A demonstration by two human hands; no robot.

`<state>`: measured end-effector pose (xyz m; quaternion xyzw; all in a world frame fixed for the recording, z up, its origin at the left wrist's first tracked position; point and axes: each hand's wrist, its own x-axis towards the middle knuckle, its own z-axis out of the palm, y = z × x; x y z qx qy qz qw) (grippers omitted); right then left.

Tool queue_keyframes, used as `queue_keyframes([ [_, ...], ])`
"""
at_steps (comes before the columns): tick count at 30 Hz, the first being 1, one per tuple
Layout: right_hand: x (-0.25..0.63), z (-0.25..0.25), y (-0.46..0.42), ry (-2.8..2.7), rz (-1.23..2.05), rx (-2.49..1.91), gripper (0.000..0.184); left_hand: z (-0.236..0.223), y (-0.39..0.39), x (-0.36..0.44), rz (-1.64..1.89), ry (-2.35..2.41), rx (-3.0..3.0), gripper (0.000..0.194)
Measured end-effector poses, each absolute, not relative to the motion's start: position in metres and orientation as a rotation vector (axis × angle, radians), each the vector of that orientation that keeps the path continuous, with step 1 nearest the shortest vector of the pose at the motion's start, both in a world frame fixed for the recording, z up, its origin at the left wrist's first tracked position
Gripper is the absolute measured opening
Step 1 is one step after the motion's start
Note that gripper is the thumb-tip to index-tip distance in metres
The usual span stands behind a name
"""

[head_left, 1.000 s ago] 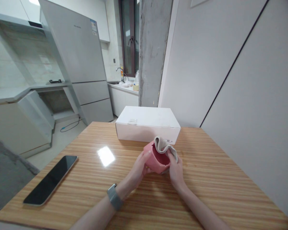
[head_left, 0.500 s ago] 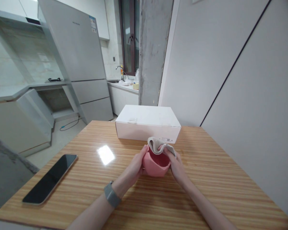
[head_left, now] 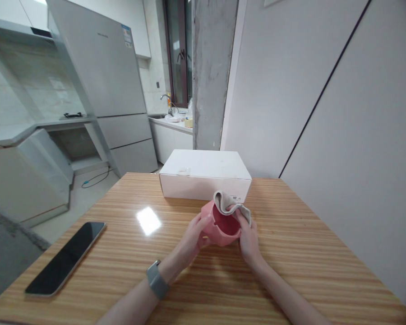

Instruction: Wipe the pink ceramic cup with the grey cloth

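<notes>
A pink faceted bowl-like container [head_left: 219, 235] is held above the table, its opening tilted toward me. My left hand [head_left: 196, 232] grips its left side, fingers wrapped round the wall. My right hand [head_left: 248, 237] is closed on a light grey cloth [head_left: 225, 201] at the right rim. Part of the cloth is bunched over the far rim. Some of the right fingers are hidden by the cloth and container. A grey watch band circles my left wrist.
Behind the hands, a white box [head_left: 205, 164] lies on the wood-grain table [head_left: 291, 253]. A dark-screened phone [head_left: 66, 259] rests near the left edge. A pale wall [head_left: 358, 135] borders the right side; a fridge [head_left: 101, 67] stands beyond the table.
The container has turned in my hands, its opening showing more to the right. My left fingers have shifted on its side. The cloth and right hand have moved slightly right.
</notes>
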<state>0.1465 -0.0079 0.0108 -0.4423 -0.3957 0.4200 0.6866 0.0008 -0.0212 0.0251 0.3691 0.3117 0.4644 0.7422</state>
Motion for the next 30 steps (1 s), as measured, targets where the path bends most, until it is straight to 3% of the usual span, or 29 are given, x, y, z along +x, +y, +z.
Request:
queue_keyframes([
  [8, 0.158, 0.017, -0.005, -1.181, 1.052, -0.917, 0.028, 0.026, -0.017, -0.008, 0.936, 0.885, 0.865, 0.047],
  [15, 0.14, 0.016, -0.014, -1.141, 0.926, -0.992, 0.037, 0.035, -0.014, -0.005, 1.165, 0.852, 0.765, 0.044],
  [21, 0.154, 0.024, -0.016, -1.529, 0.906, -0.973, 0.038, 0.031, -0.01, -0.012, 1.218, 0.784, 0.711, 0.046],
  [25, 0.177, 0.035, -0.01, -1.578, 0.897, -0.994, 0.05, 0.033, -0.015, -0.013, 1.118, 0.648, 0.745, 0.044],
  [30, 0.181, 0.034, -0.01, -1.472, 1.217, -0.902, 0.043, 0.039, -0.021, -0.014, 0.912, 0.513, 0.743, 0.039],
])
